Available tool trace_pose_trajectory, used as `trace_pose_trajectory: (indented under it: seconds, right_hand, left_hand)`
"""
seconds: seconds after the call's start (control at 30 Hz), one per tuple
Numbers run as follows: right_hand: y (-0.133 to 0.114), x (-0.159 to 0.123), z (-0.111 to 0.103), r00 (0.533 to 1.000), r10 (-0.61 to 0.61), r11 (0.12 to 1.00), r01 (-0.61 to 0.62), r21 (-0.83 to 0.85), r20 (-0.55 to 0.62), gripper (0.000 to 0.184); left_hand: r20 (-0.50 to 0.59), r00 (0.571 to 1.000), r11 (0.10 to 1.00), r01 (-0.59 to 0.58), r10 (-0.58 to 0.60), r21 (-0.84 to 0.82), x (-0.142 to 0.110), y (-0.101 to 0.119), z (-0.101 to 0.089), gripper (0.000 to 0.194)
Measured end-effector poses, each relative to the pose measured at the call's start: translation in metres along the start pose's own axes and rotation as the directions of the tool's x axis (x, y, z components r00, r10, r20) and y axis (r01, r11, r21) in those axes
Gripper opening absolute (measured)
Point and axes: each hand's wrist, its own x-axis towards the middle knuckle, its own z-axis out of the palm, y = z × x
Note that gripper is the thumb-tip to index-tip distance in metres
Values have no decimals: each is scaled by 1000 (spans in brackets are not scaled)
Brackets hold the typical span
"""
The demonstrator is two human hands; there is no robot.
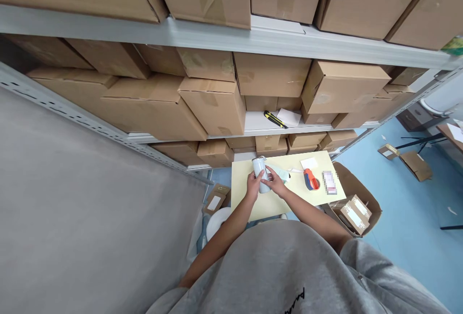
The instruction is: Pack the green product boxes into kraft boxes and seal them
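Observation:
Both my hands hold a pale blue-white cylinder (260,169), like a small cup or tumbler, over a pale yellow table (260,205). My left hand (252,182) grips its left side with fingers wrapped round it. My right hand (277,182) is closed on its right side. A pale green bag or wrap (282,173) lies just behind my right hand, touching the cylinder's far side.
An orange tape dispenser (311,179), a white slip (309,163) and a blurred small item (329,182) lie on the table's right. An open carton with small boxes (356,212) stands right of it. Shelves of cardboard boxes (213,102) rise behind, with a yellow box cutter (274,119).

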Motion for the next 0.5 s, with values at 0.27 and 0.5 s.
trace_pose_trajectory:
  seconds: [0.27,0.5]
  right_hand:
    - [7,9,-14,990,137,985,-135,103,-16,72]
    - [6,9,-20,996,81,992,-84,91,38,76]
  left_hand:
    - [-137,990,986,24,-47,-166,-4,-14,10,74]
    - [-104,994,1000,-20,20,-2,-5,-8,10,63]
